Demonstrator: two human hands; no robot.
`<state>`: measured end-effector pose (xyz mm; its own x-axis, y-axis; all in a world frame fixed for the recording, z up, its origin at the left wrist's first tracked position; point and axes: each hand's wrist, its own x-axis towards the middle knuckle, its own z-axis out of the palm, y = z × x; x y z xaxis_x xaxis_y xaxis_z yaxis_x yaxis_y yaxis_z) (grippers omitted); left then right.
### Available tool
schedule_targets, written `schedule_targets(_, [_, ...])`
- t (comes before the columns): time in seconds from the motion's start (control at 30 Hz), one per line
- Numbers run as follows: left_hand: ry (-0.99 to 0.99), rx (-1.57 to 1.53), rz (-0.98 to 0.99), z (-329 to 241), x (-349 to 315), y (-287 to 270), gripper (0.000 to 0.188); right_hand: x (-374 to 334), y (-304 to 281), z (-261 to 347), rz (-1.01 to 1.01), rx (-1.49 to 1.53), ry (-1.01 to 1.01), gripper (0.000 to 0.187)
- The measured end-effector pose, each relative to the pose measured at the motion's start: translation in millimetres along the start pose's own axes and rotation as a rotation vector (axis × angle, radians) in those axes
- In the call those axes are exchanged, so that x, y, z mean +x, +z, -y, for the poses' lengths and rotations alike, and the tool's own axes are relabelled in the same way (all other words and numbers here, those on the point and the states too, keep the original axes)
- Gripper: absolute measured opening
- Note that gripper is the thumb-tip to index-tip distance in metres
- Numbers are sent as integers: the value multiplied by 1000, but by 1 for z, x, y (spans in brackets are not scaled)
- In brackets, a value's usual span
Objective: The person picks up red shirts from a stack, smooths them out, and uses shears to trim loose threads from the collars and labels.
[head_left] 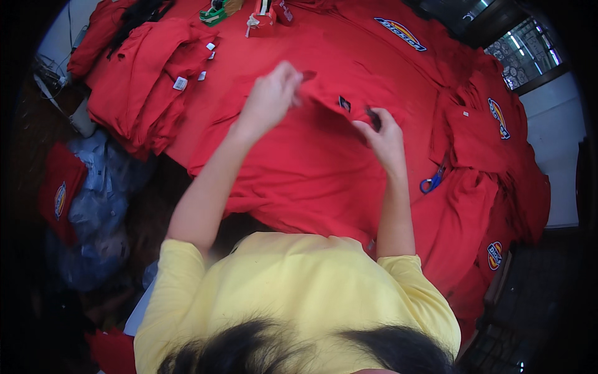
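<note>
A red shirt (293, 156) is spread in front of me, its collar area lifted between my two hands. My left hand (271, 96), slightly blurred, is closed on the shirt's raised edge at the upper left. At the collar's right side, my right hand (385, 138) is closed, with a small dark thing (374, 118) at its thumb and forefinger, too unclear to name. Between the hands a small black neck label (344, 103) shows on the red cloth. Blue-handled scissors (431, 182) lie on the red cloth right of my right hand.
Folded red garments (140, 81) with white tags are piled at the left. More red garments (479, 131) with logo patches lie along the right. A red box (261, 19) and a green tape dispenser (213, 14) stand at the back. Clear plastic bags (99, 206) sit at lower left.
</note>
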<state>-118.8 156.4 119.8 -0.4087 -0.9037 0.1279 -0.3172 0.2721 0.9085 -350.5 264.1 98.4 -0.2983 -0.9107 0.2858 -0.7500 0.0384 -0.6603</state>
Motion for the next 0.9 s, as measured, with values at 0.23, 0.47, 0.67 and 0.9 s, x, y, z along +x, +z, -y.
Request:
schedule_targets(0.23, [558,351,-95,-22,77,22,49,-31,-46,-123,-219,275,506,19])
schedule_targets(0.47, [534,442,157,41,34,178,20,-65,-47,-203,-459,-120,486,31])
schedule_targets(0.67, [403,368,135,50,67,197,20,-55,-40,-161,-231,16,505,25])
schedule_targets(0.9, [462,56,-166,103,80,2,22,-77,-15,-60,-19,-178,168,30])
